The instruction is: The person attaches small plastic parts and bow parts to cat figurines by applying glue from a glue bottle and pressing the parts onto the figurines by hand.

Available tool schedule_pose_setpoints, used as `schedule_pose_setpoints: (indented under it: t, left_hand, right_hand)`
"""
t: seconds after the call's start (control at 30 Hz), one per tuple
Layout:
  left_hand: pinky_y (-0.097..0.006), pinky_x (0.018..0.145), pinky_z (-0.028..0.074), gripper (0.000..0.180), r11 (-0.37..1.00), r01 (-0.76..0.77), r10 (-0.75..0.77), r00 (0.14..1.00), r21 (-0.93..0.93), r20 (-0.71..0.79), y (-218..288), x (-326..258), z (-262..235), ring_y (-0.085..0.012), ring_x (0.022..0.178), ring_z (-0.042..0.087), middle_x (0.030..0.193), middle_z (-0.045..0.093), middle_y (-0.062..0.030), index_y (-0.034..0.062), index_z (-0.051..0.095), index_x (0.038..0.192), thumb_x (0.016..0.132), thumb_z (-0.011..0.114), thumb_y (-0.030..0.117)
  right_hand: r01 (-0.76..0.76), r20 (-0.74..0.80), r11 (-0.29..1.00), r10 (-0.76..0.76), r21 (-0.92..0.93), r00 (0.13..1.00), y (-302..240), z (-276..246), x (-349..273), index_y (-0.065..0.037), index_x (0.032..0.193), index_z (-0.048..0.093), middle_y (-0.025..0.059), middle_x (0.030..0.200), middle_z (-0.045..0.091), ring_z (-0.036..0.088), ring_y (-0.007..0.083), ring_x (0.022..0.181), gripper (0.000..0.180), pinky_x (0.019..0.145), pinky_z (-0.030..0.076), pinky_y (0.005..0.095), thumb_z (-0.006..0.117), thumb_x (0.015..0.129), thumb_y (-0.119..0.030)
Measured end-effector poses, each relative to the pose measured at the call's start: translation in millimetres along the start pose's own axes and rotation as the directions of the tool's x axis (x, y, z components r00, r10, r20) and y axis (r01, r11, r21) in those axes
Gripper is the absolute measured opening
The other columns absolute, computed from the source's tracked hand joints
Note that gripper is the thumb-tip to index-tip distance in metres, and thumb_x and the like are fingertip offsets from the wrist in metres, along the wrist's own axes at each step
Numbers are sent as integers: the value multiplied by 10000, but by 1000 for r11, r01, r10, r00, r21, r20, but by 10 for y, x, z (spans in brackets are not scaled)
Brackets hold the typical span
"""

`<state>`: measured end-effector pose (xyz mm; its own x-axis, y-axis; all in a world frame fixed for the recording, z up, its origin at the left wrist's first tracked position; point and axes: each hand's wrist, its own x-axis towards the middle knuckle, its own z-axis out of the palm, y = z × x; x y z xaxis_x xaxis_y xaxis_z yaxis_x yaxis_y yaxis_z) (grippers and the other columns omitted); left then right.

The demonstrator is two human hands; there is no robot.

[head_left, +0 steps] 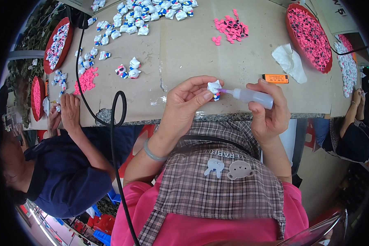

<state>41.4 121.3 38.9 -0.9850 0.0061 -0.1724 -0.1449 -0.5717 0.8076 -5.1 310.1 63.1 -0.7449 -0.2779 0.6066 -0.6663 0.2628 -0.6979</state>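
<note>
Over the table's near edge, my left hand (191,101) pinches a small white figurine (213,87) with blue, yellow and red details at its lower end. My right hand (270,107) grips a translucent squeeze bottle (256,98) lying almost level, its narrow purple tip touching or very close to the figurine's white part. Beyond my right hand lie an orange and black box (275,78) and a crumpled white cloth (289,62). Further back is a loose pile of pink pieces (233,28), some with dark patches. A little group of white figurines (134,69), some with pink parts, stands to the left.
Many white figurines (147,14) cover the back left. A red tray (309,37) of pink pieces stands far right; another red tray (57,46) holds figurines at left. A black cable (113,143) loops across the left. Co-workers' hands (71,110) work at the left and far right.
</note>
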Motion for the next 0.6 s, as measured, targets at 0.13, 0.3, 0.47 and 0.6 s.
schedule_pose_setpoints:
  t: [0.13,0.3,0.47,0.6]
  left_hand:
    - [-283,923,485,297,999,20,-20,1000,-25,2,2,3,-4,-172,1041,614,1132,639,-157,-45,564,1177,898,598,50]
    - [-284,922,484,294,999,28,-28,1000,-35,-6,-9,7,-4,-173,1045,612,1133,638,-156,-45,564,1177,898,593,42]
    - [-279,919,484,293,999,26,-26,1000,-30,-4,-14,11,-11,-164,1035,613,1127,640,-147,-45,566,1177,897,594,36]
    - [-346,972,465,314,999,32,-32,999,7,15,-11,6,-28,-215,1082,596,1166,613,-201,-43,541,1206,907,579,44]
  right_hand:
    - [10,-9,1000,-10,-3,1000,8,-24,-13,36,1145,548,155,897,673,657,225,794,431,680,521,292,717,824,-197]
    - [23,-6,1000,-23,19,1000,2,-9,-6,39,1147,544,157,890,675,654,227,790,431,680,521,292,715,828,-197]
    - [26,10,1000,-26,9,1000,5,-12,-4,39,1146,544,158,895,674,655,228,791,424,680,521,293,711,831,-191]
    - [8,9,1000,-8,3,1000,3,1,-9,38,1148,543,158,902,673,658,227,796,429,676,521,288,712,830,-195]
